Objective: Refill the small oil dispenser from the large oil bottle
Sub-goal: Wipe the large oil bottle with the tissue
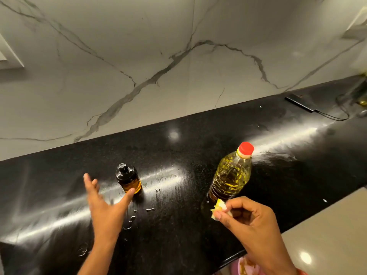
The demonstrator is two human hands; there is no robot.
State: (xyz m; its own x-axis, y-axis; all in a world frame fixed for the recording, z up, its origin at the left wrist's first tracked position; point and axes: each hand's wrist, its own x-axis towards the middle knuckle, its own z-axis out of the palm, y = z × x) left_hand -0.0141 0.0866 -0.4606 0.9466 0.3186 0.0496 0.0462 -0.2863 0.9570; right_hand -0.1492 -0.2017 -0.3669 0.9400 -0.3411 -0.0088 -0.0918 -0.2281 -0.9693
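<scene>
The small oil dispenser [128,178], dark amber glass with a black cap, stands upright on the black countertop [178,175]. My left hand [105,207] is open with fingers spread just left of it, the thumb tip touching its base. The large oil bottle [231,175], clear plastic with yellow oil and a red cap on, stands upright to the right. My right hand [250,219] is in front of that bottle, pinching a small crumpled oily yellow-white wad [219,208] between thumb and fingers, just apart from the bottle's base.
Drops and smears of liquid [139,213] lie on the counter between the two bottles. A flat black device [299,103] with a cable lies at the far right by the marble wall [139,56]. The counter's front edge runs at lower right.
</scene>
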